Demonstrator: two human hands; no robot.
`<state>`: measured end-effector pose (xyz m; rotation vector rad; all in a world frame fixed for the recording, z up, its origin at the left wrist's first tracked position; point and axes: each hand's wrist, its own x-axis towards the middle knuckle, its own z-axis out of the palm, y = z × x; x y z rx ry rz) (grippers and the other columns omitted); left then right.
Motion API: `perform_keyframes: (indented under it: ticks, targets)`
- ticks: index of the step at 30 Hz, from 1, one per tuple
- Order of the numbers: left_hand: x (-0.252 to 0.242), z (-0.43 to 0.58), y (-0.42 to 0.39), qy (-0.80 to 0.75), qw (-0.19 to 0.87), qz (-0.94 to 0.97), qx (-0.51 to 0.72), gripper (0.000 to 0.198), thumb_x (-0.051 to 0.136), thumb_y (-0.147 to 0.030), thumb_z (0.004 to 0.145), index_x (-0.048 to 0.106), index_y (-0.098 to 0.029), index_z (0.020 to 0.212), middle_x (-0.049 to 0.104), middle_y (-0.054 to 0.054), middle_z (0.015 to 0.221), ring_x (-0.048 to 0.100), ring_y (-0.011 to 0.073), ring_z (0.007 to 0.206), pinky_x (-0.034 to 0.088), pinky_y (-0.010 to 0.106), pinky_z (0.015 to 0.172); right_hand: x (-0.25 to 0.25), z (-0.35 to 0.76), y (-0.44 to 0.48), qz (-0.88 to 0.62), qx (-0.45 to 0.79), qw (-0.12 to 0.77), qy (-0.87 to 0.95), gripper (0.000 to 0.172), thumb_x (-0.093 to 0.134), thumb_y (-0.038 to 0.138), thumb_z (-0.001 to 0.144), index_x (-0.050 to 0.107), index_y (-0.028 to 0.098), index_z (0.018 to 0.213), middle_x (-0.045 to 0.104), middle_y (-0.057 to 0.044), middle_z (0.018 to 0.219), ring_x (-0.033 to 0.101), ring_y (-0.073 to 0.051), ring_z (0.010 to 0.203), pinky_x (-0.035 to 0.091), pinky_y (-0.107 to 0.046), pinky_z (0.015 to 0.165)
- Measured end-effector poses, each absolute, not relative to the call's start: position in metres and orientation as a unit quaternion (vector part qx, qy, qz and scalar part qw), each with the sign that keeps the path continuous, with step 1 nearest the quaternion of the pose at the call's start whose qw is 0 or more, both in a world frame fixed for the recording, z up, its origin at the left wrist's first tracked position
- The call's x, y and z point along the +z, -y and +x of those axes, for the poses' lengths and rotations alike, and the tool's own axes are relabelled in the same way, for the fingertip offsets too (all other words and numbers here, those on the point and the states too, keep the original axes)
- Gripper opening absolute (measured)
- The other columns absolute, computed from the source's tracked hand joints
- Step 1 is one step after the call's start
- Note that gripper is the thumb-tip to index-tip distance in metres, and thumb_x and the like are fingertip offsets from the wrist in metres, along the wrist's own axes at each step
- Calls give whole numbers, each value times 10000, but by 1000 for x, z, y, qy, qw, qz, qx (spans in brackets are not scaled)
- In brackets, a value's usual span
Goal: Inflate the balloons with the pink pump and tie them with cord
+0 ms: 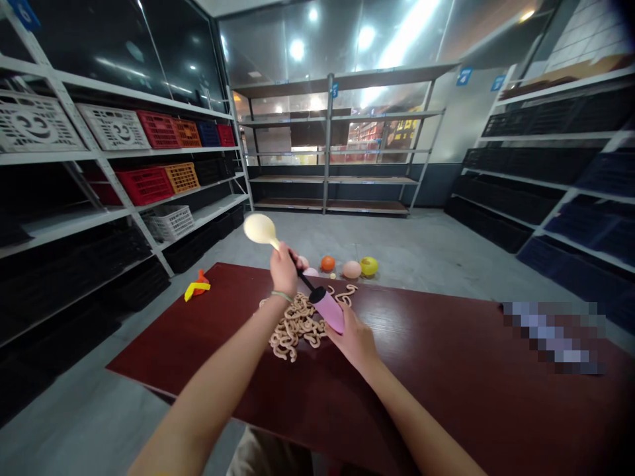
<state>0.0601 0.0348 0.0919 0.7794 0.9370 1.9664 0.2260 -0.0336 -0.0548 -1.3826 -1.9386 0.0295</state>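
Note:
My left hand (284,270) is closed around the neck of a pale cream balloon (260,229), part inflated, which sits on the black nozzle of a pink hand pump (328,309). My right hand (355,340) grips the pump's pink barrel from below, just above the dark red table (446,383). Under both hands lies a heap of uninflated tan balloons (297,324). Past the table's far edge, several inflated balloons lie on the floor: an orange one (327,263), a peach one (352,269) and a yellow one (368,266).
A yellow and orange object (197,288) lies at the table's far left corner. Metal shelving with coloured crates (143,184) lines the left wall, dark bins (540,172) the right, and bare shelves (337,152) stand at the back. A blurred patch (555,334) covers something on the table's right.

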Motion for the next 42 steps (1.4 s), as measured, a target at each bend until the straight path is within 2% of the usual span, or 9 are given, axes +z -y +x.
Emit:
perform_keyframes:
  ticks: [5, 11, 15, 19, 25, 32, 35, 38, 42]
  targets:
    - [120, 10, -51, -334, 361, 294, 820, 265, 513, -411, 922, 410, -219, 772, 444, -72, 575, 392, 53, 389, 358, 175, 405, -52, 218, 32, -523, 12, 372, 767, 477, 593, 365, 846, 487, 210, 1286, 692, -96, 1138, 697, -267, 945, 536, -347, 718]
    - [59, 72, -30, -327, 430, 329, 775, 300, 520, -460, 913, 421, -214, 773, 464, -60, 593, 451, 68, 425, 423, 206, 456, -54, 223, 27, -570, -47, 359, 738, 431, 596, 361, 840, 510, 201, 1231, 703, -77, 1069, 692, -247, 892, 479, -310, 674]
    - [31, 92, -23, -350, 448, 302, 765, 320, 525, -470, 902, 418, -208, 751, 459, -59, 574, 437, 68, 402, 405, 208, 436, -54, 233, 28, -563, -66, 325, 757, 462, 617, 351, 825, 509, 206, 1251, 704, -65, 1078, 683, -224, 885, 442, -281, 667]
    - [47, 42, -37, -392, 406, 233, 792, 291, 488, -407, 912, 392, -212, 718, 431, -65, 539, 414, 73, 382, 383, 209, 420, -49, 237, 31, -544, -74, 285, 786, 430, 613, 333, 832, 536, 197, 1232, 703, -71, 1036, 671, -216, 845, 426, -282, 672]
    - [83, -21, -54, -359, 365, 205, 834, 214, 489, -344, 907, 384, -217, 770, 410, -78, 568, 371, 51, 385, 299, 183, 408, -47, 223, 29, -529, -79, 305, 788, 451, 619, 288, 813, 536, 199, 1247, 703, -62, 995, 662, -211, 832, 421, -283, 669]
    - [32, 80, -31, -320, 449, 272, 789, 297, 539, -449, 905, 398, -216, 785, 457, -64, 594, 418, 56, 413, 367, 195, 444, -52, 224, 27, -568, -87, 331, 749, 461, 631, 336, 817, 524, 199, 1244, 708, -60, 1017, 667, -215, 849, 410, -277, 663]
    - [22, 88, -27, -337, 461, 288, 769, 316, 529, -472, 907, 398, -216, 775, 464, -59, 590, 430, 67, 409, 390, 210, 444, -50, 230, 30, -563, -78, 315, 760, 466, 627, 329, 823, 518, 203, 1258, 704, -60, 1040, 664, -212, 848, 413, -281, 671]
    - [37, 49, -35, -376, 434, 263, 775, 309, 506, -452, 913, 392, -214, 752, 437, -65, 558, 417, 72, 395, 383, 211, 433, -48, 231, 32, -546, -80, 288, 783, 442, 620, 318, 831, 534, 203, 1249, 701, -65, 1001, 656, -211, 834, 410, -282, 670]
    - [73, -19, -50, -385, 387, 252, 799, 259, 498, -400, 914, 397, -214, 764, 424, -69, 572, 403, 65, 399, 361, 200, 435, -48, 223, 31, -517, -69, 296, 800, 423, 598, 334, 858, 531, 207, 1256, 698, -74, 1028, 650, -209, 878, 416, -278, 695]
